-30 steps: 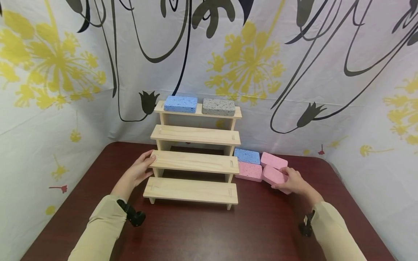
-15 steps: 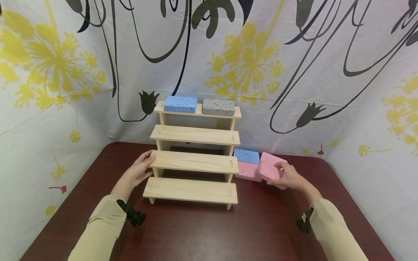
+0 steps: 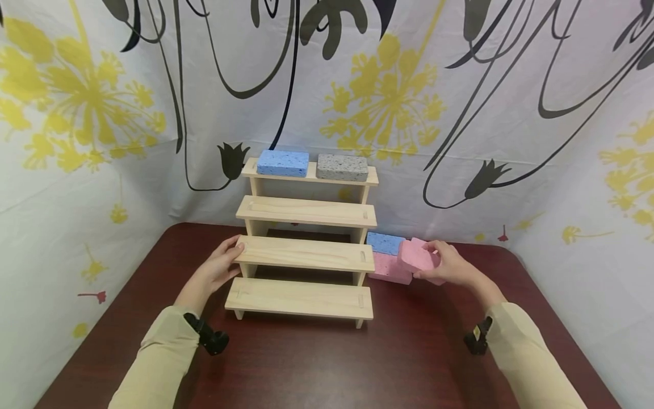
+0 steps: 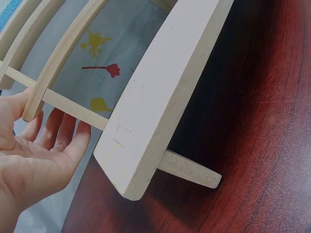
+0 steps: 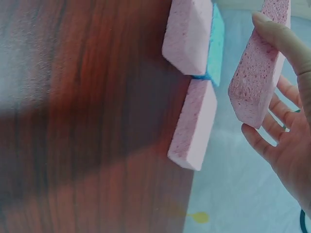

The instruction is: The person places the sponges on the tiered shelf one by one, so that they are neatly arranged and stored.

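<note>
My left hand (image 3: pixel 218 264) grips the left end of a tiered wooden stand (image 3: pixel 304 254), thumb on a middle step and fingers beneath it, as the left wrist view shows up close. In my right hand (image 3: pixel 453 266) a pink sponge (image 5: pixel 260 68) is pinched between thumb and fingers, raised above the table. Below it lie two more pink sponges (image 5: pixel 193 125) and a blue sponge (image 3: pixel 385 243), close together beside the stand. In the head view the held sponge overlaps part of them. On the top step sit a blue sponge (image 3: pixel 283 163) and a grey sponge (image 3: pixel 342 168).
The stand rises in steps toward the back of a dark red wooden table (image 3: pixel 327 369). A white cloth (image 3: pixel 460 136) printed with yellow and grey plants hangs behind and at both sides. A black wrist camera (image 3: pixel 206 335) is strapped to the left forearm.
My right hand has lifted the pink sponge off the table and moved it up and slightly left, tilting it. The left hand and the stand have not moved.
</note>
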Demonstrator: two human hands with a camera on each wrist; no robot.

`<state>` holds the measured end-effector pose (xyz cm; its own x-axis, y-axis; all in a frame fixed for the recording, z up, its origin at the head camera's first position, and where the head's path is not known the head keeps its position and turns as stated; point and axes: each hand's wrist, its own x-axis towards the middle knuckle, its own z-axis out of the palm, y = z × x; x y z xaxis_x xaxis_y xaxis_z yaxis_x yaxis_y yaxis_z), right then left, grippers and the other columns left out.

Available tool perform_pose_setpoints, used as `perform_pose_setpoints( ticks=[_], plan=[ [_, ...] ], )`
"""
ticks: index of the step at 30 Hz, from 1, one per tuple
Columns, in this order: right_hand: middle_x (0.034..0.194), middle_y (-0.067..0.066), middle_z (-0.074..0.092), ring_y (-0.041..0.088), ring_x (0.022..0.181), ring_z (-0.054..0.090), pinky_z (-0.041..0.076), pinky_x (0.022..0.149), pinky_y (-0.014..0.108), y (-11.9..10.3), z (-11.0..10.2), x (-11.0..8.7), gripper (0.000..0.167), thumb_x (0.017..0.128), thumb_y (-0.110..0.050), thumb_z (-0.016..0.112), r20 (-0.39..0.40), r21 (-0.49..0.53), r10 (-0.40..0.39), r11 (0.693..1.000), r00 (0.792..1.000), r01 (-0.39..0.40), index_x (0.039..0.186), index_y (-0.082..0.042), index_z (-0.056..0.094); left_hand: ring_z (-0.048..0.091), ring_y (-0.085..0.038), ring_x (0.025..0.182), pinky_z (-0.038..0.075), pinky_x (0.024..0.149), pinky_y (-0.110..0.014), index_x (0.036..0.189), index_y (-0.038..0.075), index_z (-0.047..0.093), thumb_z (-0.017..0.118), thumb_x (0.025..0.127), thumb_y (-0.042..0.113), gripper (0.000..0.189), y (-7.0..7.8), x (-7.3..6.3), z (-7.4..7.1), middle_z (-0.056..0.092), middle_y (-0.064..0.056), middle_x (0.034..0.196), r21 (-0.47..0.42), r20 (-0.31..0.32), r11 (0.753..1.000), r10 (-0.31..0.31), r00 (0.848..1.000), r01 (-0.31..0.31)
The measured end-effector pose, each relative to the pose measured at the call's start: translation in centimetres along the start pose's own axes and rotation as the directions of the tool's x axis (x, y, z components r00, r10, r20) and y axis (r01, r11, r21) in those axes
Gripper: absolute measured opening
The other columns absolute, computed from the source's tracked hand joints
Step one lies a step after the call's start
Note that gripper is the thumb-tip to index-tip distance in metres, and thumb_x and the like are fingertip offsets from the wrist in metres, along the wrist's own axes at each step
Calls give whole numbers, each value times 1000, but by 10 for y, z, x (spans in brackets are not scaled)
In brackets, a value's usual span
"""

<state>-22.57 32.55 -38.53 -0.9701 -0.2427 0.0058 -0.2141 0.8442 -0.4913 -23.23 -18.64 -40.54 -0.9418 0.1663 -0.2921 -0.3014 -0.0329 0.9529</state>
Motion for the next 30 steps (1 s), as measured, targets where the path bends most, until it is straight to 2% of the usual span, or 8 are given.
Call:
perform_pose_setpoints(
  ticks=[7, 12, 24, 30],
  plan=[
    [113, 18, 50, 30, 101, 42, 44, 76, 38, -15, -9, 5, 74, 68, -40, 77, -11, -5, -34, 999, 999, 34, 121, 1, 46, 16, -33, 140, 17, 113, -50, 148, 17, 1, 41, 97, 32, 67, 0, 0, 0, 9, -19, 152, 8, 1, 1000, -1, 1000, 1],
    [111, 17, 52, 29, 100, 43, 43, 76, 38, -24, -15, 8, 71, 68, -39, 78, -31, -12, -68, 998, 997, 68, 120, 0, 48, 16, -33, 140, 18, 113, -50, 148, 17, 1, 42, 97, 33, 68, -1, 1, 0, 9, -19, 152, 7, 2, 1000, 1, 1000, -1],
    [118, 19, 49, 30, 105, 43, 42, 83, 46, -47, -26, 11, 73, 68, -35, 79, -88, 24, -100, 994, 991, 103, 123, 1, 46, 15, -33, 140, 17, 113, -50, 148, 18, 0, 42, 97, 34, 69, -1, 0, -2, 7, -19, 152, 12, 3, 1000, 0, 1000, 0],
    [123, 18, 46, 32, 110, 41, 41, 88, 53, -62, -29, 14, 77, 69, -38, 78, -112, 38, -102, 994, 989, 106, 128, -2, 44, 14, -33, 140, 16, 113, -50, 148, 17, 0, 42, 97, 34, 68, -1, 1, -1, 7, -19, 152, 8, 10, 1000, -1, 1000, 1]
  ],
)
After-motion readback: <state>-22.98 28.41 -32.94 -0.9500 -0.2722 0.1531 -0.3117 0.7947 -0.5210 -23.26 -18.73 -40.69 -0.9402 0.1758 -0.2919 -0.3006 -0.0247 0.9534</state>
